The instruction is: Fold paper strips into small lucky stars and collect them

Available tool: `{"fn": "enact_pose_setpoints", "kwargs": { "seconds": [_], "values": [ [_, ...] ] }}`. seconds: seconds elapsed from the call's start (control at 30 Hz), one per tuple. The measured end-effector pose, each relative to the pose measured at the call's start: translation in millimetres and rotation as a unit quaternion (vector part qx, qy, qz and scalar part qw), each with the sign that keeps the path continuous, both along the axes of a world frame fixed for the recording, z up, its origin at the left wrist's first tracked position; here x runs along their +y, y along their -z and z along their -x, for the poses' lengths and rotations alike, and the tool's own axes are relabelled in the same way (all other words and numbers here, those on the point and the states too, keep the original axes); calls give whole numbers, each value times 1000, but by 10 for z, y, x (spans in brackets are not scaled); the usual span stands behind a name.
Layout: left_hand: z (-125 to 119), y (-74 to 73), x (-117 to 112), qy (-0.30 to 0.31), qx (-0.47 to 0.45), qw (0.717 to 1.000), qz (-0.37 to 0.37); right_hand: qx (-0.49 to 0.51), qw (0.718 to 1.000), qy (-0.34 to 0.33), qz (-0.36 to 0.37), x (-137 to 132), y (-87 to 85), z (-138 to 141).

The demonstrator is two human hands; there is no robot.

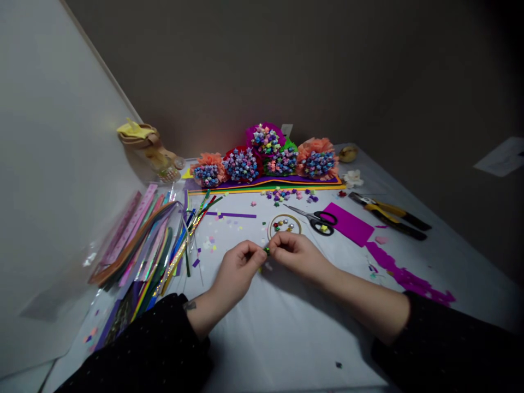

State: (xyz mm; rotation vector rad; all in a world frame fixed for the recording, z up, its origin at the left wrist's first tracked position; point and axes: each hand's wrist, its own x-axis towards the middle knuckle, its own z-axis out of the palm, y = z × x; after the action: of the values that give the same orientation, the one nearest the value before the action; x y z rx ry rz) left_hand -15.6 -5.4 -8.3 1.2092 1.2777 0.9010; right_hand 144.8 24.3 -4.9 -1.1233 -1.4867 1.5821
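Observation:
My left hand (pixel 241 266) and my right hand (pixel 297 252) meet above the white-covered table (pixel 262 333). Their fingertips pinch a small green paper star (pixel 267 250) between them. Just beyond my right hand lies a thin gold ring (pixel 284 216) holding several shiny little stars. Black-handled scissors (pixel 315 220) rest to the right of the ring, with their blades pointing left. Loose pastel paper stars (pixel 289 195) are scattered further back.
Bouquets of paper stars and orange crepe flowers (pixel 264 155) stand on coloured card at the back. Shiny paper strips (pixel 143 251) lie in a clear bag on the left. To the right are yellow-handled pliers (pixel 387 215) and purple foam offcuts (pixel 349 224).

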Motion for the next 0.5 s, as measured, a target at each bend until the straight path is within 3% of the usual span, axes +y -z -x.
{"fn": "enact_pose_setpoints", "kwargs": {
  "seconds": [0.27,0.5],
  "values": [
    [-3,-29,14,-3,25,999,-41,2,999,-23,27,-29,54,33],
    [-19,-1,-1,5,52,998,-37,0,1000,9,-19,-37,48,29]
  ]
}}
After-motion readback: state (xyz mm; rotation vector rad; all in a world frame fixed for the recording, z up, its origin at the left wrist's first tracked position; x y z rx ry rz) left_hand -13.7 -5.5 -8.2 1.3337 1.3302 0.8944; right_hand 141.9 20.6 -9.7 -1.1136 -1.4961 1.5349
